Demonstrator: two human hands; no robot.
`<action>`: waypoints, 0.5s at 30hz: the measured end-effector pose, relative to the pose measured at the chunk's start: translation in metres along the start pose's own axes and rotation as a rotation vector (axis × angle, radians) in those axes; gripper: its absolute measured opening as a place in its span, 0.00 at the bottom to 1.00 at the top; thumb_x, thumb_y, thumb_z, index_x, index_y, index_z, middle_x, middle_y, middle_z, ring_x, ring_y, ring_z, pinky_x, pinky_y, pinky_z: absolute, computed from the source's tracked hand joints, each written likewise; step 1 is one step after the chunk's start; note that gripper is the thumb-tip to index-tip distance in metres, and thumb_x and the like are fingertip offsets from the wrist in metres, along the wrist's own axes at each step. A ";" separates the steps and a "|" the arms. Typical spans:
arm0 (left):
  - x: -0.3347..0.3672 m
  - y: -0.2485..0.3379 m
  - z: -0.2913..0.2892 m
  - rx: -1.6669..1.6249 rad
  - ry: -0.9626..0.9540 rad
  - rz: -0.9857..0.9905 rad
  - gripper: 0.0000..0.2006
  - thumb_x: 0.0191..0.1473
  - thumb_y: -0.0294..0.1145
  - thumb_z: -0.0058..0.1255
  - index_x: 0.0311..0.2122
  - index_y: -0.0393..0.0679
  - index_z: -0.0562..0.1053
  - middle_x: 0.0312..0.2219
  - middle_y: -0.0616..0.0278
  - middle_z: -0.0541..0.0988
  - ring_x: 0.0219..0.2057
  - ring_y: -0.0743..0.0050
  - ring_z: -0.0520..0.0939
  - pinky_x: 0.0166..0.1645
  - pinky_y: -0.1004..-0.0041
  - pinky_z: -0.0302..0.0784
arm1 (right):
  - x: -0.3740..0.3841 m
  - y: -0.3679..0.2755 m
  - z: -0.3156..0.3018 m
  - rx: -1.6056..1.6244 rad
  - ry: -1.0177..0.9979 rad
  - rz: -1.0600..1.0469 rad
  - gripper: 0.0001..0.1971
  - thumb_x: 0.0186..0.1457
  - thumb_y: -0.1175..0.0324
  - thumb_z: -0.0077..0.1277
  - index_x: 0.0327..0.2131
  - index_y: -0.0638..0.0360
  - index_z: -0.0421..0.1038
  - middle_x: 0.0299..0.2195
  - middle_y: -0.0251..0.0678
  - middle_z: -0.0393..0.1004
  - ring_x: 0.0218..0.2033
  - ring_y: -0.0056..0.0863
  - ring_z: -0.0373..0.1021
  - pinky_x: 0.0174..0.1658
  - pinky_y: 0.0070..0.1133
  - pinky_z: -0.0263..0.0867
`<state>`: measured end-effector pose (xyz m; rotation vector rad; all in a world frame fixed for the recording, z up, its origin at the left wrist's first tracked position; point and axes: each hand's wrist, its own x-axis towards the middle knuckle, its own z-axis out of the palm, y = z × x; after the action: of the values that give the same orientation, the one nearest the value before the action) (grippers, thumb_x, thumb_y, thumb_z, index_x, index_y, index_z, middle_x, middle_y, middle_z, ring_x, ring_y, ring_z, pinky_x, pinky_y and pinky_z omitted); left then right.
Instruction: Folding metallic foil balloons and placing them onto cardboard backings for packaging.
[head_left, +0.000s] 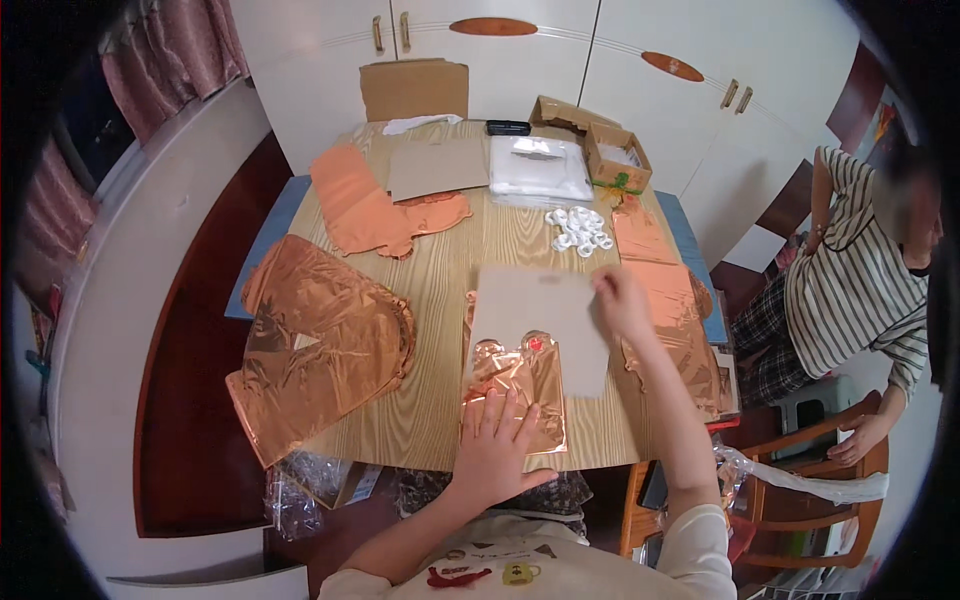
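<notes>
My left hand [495, 443] lies flat, fingers spread, on a folded copper-coloured foil balloon [545, 390] near the table's front edge. A small red patch shows on the balloon's upper part. Its upper end overlaps a grey-beige cardboard sheet [540, 300]. At the sheet's upper right edge, my right hand [622, 305] is closed, pinching the cardboard. More foil lies under the sheet's left side, mostly hidden. Left of my hands is a heap of flat copper foil balloons [325, 350]; another stack [670, 310] runs down the right side.
Farther back lie orange-copper foil pieces [350, 200], another cardboard sheet [437, 167], a clear plastic packet [540, 168], several white ribbon rolls [580, 232] and a small carton [617, 157]. A person in a striped top [850, 275] stands at right beside a wooden chair [815, 500].
</notes>
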<state>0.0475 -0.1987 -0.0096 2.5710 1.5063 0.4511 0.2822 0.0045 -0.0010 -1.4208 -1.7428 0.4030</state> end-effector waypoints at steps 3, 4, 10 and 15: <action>-0.001 -0.002 -0.002 0.019 0.005 0.005 0.46 0.44 0.71 0.50 0.60 0.43 0.66 0.60 0.41 0.61 0.64 0.37 0.56 0.64 0.38 0.48 | 0.020 0.017 -0.022 0.048 0.163 -0.005 0.05 0.58 0.73 0.49 0.34 0.64 0.72 0.29 0.46 0.74 0.31 0.36 0.72 0.37 0.26 0.67; -0.001 -0.003 0.000 0.024 0.012 0.013 0.47 0.44 0.73 0.49 0.60 0.43 0.66 0.60 0.39 0.61 0.64 0.35 0.56 0.63 0.36 0.49 | 0.024 0.022 -0.028 0.070 0.211 -0.020 0.05 0.59 0.73 0.49 0.35 0.64 0.72 0.29 0.43 0.74 0.30 0.33 0.71 0.37 0.25 0.67; -0.002 -0.004 0.001 0.015 0.027 0.001 0.46 0.43 0.71 0.51 0.60 0.44 0.66 0.60 0.42 0.62 0.64 0.39 0.57 0.64 0.38 0.47 | 0.027 0.028 -0.055 0.225 0.317 0.091 0.07 0.61 0.71 0.49 0.37 0.66 0.72 0.28 0.30 0.73 0.30 0.17 0.66 0.37 0.18 0.63; -0.002 -0.003 0.004 0.021 0.016 0.007 0.47 0.43 0.72 0.50 0.60 0.44 0.66 0.61 0.43 0.61 0.64 0.39 0.56 0.64 0.38 0.48 | 0.019 0.045 -0.060 0.200 0.298 0.129 0.07 0.62 0.71 0.48 0.37 0.66 0.72 0.28 0.28 0.73 0.30 0.15 0.66 0.36 0.16 0.62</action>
<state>0.0453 -0.1984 -0.0147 2.5956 1.5154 0.4596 0.3572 0.0209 0.0115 -1.3748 -1.3394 0.3994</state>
